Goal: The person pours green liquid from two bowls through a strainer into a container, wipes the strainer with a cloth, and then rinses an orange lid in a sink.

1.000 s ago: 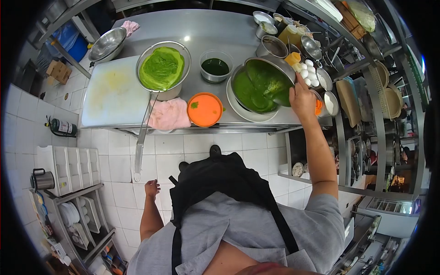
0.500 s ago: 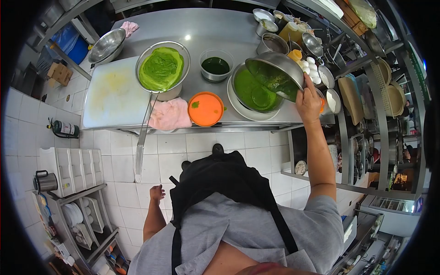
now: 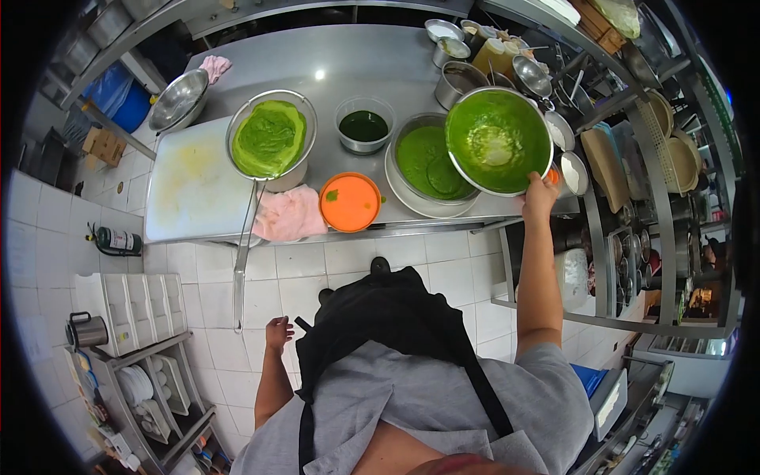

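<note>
My right hand [image 3: 540, 195] grips the near rim of a metal mixing bowl [image 3: 518, 119], its inside coated with green sauce. The bowl faces up toward me and overlaps the right edge of another metal bowl [image 3: 412, 178] of green puree, which stands on a white plate [image 3: 393, 186]. My left hand [image 3: 279, 333] hangs beside my apron above the floor, empty, its fingers loosely bent. On the counter, a long-handled strainer [image 3: 269, 136] full of thick green puree rests over a container. Between strainer and puree bowl stands a clear tub [image 3: 364, 127] of dark green liquid.
An orange lid [image 3: 349, 202] with green specks and a pink cloth [image 3: 289, 214] lie along the counter's front edge. The strainer's handle [image 3: 241, 277] sticks out past that edge. A white cutting board [image 3: 198, 186] is at left. Pots [image 3: 461, 83] and sauce containers crowd the back right.
The mixing bowl in my right hand has turned from tipped over the puree to facing up, and moved slightly right. My left hand still hangs low.
</note>
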`<state>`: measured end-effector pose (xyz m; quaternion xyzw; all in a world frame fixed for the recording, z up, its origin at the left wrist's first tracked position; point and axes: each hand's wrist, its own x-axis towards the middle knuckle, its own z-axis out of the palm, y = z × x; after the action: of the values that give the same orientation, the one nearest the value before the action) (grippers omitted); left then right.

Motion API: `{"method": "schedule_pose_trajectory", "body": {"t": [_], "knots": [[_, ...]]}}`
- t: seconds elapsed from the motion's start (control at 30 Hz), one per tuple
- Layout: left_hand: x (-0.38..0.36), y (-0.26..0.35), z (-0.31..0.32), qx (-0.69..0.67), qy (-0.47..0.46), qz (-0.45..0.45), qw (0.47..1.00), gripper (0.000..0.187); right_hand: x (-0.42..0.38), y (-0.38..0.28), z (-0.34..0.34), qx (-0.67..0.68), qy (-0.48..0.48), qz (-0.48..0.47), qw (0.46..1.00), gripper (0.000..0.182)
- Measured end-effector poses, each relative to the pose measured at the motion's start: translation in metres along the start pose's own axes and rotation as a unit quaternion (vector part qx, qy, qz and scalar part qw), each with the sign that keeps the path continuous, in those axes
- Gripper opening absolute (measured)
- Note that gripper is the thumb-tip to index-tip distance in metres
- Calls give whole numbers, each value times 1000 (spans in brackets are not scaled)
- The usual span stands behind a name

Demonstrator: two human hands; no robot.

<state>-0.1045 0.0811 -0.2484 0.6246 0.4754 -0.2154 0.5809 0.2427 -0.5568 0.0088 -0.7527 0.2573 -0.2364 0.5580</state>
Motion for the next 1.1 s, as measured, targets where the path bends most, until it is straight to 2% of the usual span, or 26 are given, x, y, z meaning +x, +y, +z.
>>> {"method": "schedule_pose_trajectory", "body": {"t": [0.07,0.1,0.13,0.2,0.33,0.47,0.53,0.77,0.87,0.93,0.97,1.03,1.1], "knots": [[-18,38,21,48,-30,58,997,29,-37,-33,9,178,-5,166,970,9],[-17,49,30,52,-44,101,993,28,-42,-30,10,201,-22,182,962,14],[-16,60,40,13,-84,142,986,28,-48,-26,11,203,-17,183,962,14],[-53,121,71,74,-110,183,974,30,-59,-21,16,297,-66,209,929,18],[-98,211,131,119,-211,294,925,29,-91,-24,29,375,-92,240,891,20],[-143,279,191,129,-314,361,868,28,-127,-33,47,450,-107,248,851,18],[-168,306,222,88,-347,388,850,29,-145,-36,56,461,-102,245,847,16],[-187,354,304,-49,-341,398,850,22,-180,-27,72,462,-108,230,849,12],[-195,367,316,-91,-289,369,879,15,-184,-9,73,453,-128,220,854,12],[-192,370,320,-103,-270,356,889,11,-186,4,72,432,-175,175,867,18],[-192,372,320,-101,-270,357,889,11,-185,5,69,434,-174,176,866,18],[-191,377,319,-110,-246,371,889,6,-177,5,59,380,-281,199,858,28],[-181,380,315,-97,-237,402,879,6,-168,2,43,380,-296,211,851,34]]}}
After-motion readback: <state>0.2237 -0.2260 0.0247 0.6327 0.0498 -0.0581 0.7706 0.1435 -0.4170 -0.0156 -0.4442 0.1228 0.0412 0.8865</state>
